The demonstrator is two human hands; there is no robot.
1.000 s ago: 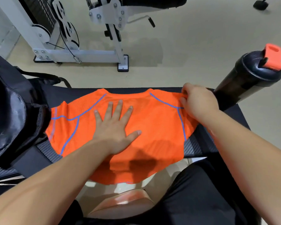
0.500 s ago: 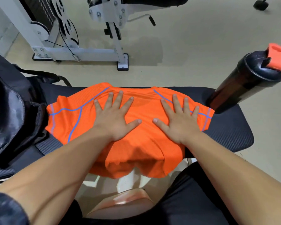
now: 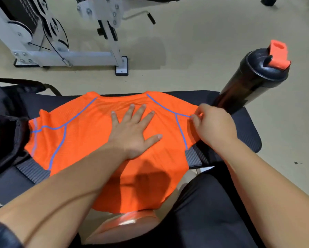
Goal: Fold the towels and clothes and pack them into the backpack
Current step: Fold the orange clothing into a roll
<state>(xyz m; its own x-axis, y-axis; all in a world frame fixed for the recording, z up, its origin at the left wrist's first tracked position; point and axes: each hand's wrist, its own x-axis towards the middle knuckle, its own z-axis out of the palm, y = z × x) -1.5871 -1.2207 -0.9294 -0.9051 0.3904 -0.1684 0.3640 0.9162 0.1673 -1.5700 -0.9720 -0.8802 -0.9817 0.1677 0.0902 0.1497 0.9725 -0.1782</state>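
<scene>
The orange ribbed-knit T-shirt with blue piping lies across the black padded table, its hem draping over the near edge. The left hand presses the shirt's middle, fingers spread flat. The right hand pinches its right sleeve edge. A black fabric backpack abuts its left sleeve.

Orange shirt, blue seams: spread across the black bench, collar at the far edge, hem hanging over the near edge.
Left hand: flat on the shirt's middle, fingers straight and spread.
Right hand: pinches the sleeve near the bench's right edge.
Black bottle, orange cap: stands at the far right corner.
Black backpack: at the left edge, just beside the sleeve there.
White exercise machine: on the floor beyond the far edge.
</scene>
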